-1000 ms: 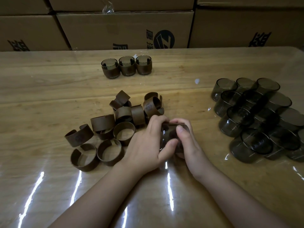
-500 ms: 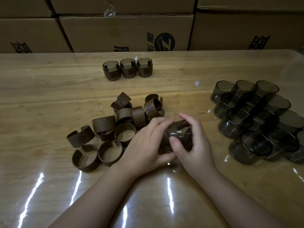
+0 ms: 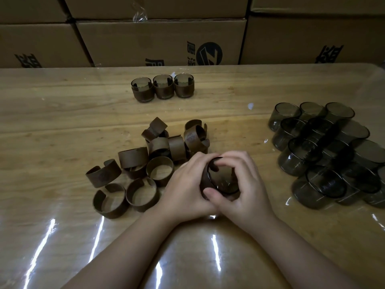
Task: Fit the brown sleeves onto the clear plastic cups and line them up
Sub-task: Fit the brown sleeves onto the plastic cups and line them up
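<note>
- Cardboard boxes [image 3: 160, 42] were stacked along the far edge of the bench [image 3: 52, 126], its wood glaring under a clear cover.
- Toward the bench's left of centre lay the loose brown sleeves [image 3: 143, 161], some flat like open rings, some heaped on one another.
- Near the far edge, at the middle, three finished cups [image 3: 163, 86] stood upright in a row, sides touching.
- My left hand [image 3: 183, 188] was curled round the sleeve [image 3: 205, 180] on the cup's left side, thumb across its near face.
- The cup [image 3: 224, 180] sat between both hands at the bench's middle, mouth tipped toward me, only partly wrapped as far as I could judge.
- My right hand [image 3: 245, 184] gripped the cup, fingertips hooked over its far rim.
- Beside the right edge the bare clear cups [image 3: 325, 151] were crowded together, several lying over.
- What I judged could go wrong: the split sleeve might spring open if my left thumb eased; uneven pressing could seat it crooked; squeezing the thin rim could make the slick cup squirt out toward the sleeve pile.
</note>
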### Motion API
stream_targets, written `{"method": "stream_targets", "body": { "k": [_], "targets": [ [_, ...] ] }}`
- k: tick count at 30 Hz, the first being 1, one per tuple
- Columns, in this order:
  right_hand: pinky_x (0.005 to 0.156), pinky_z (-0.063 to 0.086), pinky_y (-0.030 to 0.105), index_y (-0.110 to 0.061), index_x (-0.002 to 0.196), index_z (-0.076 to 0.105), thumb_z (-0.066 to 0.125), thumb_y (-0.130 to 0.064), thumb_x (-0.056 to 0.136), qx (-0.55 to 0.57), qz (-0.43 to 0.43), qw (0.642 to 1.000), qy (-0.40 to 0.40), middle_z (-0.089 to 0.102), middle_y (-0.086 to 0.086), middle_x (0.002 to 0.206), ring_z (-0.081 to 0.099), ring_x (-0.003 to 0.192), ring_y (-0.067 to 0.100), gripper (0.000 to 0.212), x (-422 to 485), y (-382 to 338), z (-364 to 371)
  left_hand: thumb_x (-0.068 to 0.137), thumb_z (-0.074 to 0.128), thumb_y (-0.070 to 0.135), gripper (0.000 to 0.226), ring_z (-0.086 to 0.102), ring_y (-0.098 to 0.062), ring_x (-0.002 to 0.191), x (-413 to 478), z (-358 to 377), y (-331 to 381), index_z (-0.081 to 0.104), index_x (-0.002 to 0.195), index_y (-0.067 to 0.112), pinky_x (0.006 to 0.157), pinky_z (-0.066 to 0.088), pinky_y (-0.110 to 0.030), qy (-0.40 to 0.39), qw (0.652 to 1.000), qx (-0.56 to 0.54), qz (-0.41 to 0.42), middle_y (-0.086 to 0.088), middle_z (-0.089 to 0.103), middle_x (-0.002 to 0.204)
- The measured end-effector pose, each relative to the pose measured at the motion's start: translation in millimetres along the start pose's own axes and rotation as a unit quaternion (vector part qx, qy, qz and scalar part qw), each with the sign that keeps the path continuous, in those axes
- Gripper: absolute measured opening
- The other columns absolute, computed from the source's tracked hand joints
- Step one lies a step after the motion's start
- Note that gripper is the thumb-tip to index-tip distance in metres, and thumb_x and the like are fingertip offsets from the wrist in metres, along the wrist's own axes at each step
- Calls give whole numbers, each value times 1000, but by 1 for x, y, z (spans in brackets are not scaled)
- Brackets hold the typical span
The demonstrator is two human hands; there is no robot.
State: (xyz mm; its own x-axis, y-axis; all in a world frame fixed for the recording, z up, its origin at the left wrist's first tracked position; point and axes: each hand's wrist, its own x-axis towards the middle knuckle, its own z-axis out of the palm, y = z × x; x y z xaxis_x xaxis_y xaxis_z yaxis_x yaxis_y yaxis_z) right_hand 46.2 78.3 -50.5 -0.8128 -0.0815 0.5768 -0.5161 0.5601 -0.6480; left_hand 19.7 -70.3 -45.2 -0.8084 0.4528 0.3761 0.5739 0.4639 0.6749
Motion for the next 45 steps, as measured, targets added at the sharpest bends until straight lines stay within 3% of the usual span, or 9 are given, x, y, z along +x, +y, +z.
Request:
{"method": "stream_targets", "body": {
  "k": [3,12,16,24,27,32,37,41,45],
  "targets": [
    [86,48,41,-5,103,63,57,-48,78,5,8,1000,1,52,-2,111,54,105,16,50,0,-1,-1,65,74,43,69,60,-11,95,1,1,0,56,124,11,78,53,-36,31,999,16,16,3,58,108],
    [100,34,19,-4,97,63,58,-34,81,9,-8,999,49,50,-1,122,48,116,11,35,0,0,1,62,64,64,78,59,-12,92,3,7,1,57,116,8,78,49,-31,116,991,41,-46,8,59,103],
    [102,33,19,-4,92,67,59,-24,83,-38,-52,996,66,52,6,125,51,113,19,23,-1,-4,5,61,58,70,82,59,-5,91,2,8,-1,44,127,24,72,37,-7,103,990,37,-85,21,54,100],
    [110,31,31,-20,125,55,43,-28,93,23,-43,999,11,41,5,145,40,134,18,35,-1,-1,4,68,60,62,71,59,2,81,2,5,-2,33,127,33,62,41,-8,65,996,59,-24,20,59,91],
    [107,36,33,-21,128,50,34,-30,96,140,61,987,51,52,2,136,46,129,13,37,2,2,1,68,60,65,72,66,-7,81,-1,5,-2,37,126,28,65,52,-22,48,997,67,-1,7,68,93],
    [72,51,15,-28,116,54,41,-23,102,240,285,925,70,66,0,90,63,81,5,20,16,13,0,65,62,61,66,64,-11,94,-4,1,-2,40,120,32,76,54,-35,79,997,-10,2,7,64,103],
    [81,50,35,-42,121,51,61,-5,89,148,244,957,-60,66,10,92,64,86,24,50,19,12,5,63,62,62,68,55,-5,97,-3,2,-2,43,119,29,79,48,-26,110,994,7,12,3,60,106],
    [82,49,31,-32,127,54,61,0,88,130,209,963,-114,63,19,95,62,88,29,50,36,18,8,63,65,58,74,56,-6,100,-2,6,0,42,123,23,80,46,-21,143,987,44,56,11,57,114],
    [78,47,12,-31,96,63,62,6,84,150,180,966,-108,66,-7,90,62,83,-1,39,52,19,18,61,70,56,82,60,-10,110,-3,3,1,39,130,23,87,51,-28,165,985,7,50,21,51,124]
  ]
}}
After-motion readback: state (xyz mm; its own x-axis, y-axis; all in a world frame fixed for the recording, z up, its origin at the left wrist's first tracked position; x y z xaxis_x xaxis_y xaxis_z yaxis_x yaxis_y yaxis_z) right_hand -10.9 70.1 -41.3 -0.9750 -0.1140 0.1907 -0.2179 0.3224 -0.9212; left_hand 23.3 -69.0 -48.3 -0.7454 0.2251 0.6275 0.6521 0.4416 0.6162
